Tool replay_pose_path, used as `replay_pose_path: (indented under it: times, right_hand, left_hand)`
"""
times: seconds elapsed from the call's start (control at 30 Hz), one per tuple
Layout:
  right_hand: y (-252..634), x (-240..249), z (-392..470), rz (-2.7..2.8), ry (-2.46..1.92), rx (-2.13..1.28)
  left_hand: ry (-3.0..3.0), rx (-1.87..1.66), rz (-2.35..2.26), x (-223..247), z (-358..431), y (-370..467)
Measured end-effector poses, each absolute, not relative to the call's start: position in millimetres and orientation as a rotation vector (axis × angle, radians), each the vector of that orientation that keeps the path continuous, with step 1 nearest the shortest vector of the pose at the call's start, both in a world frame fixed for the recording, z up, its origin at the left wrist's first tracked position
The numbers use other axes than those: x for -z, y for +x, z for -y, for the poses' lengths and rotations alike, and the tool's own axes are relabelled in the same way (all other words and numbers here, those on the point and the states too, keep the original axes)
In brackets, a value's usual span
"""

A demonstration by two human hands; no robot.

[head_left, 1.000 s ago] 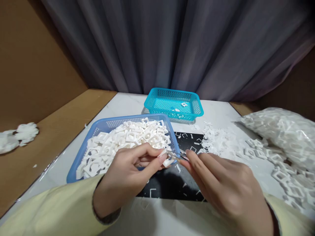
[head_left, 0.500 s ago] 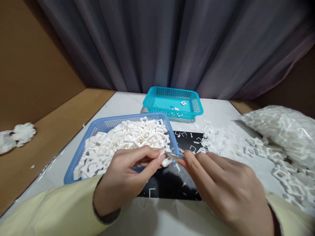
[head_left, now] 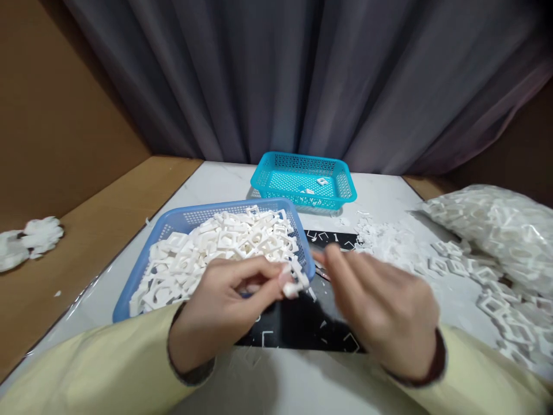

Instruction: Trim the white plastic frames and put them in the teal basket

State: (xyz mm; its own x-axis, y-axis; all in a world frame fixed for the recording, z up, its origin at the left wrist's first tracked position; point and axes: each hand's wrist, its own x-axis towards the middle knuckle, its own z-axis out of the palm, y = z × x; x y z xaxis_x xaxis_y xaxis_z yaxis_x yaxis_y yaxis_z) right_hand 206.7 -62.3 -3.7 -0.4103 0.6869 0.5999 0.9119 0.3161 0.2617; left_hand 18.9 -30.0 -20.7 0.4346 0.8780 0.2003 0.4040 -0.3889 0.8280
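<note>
My left hand point(head_left: 233, 308) pinches a small white square frame point(head_left: 297, 279) between thumb and fingertips, over the front right corner of a blue basket point(head_left: 307, 253). White frame pieces point(head_left: 233, 233) fill that basket in a heap. To the right, my right hand point(head_left: 380, 305) is closed and smeared by motion, its fingers around a slim metal tool point(head_left: 317, 257). The tool is apart from the frame, and blur hides its exact kind. Under both hands lies a black mat point(head_left: 298, 328) scattered with thin white trimmings.
A turquoise basket point(head_left: 302, 202) with a few white bits stands at the back. Loose trimmings point(head_left: 389, 245) are piled right of the mat. Farther right, a clear plastic bag point(head_left: 496, 230) of frames lies beside loose frames point(head_left: 496, 302). White clumps point(head_left: 41, 235) lie at far left.
The right hand has drawn the metal tool away from the white frame and turned slightly upward. The left hand keeps its pinch, with more of the frame showing.
</note>
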Motion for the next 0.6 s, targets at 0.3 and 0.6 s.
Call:
replay_pose_path:
  times: [0.3, 0.6]
  right_hand:
    - [247, 8, 61, 2.251, -1.693, 0.617]
    - [245, 37, 79, 2.412, -1.765, 0.25]
  left_hand:
    - [1.465, -0.827, -0.969, 19, 25, 25]
    - [1.424, -0.891, -0.911, 20, 29, 22]
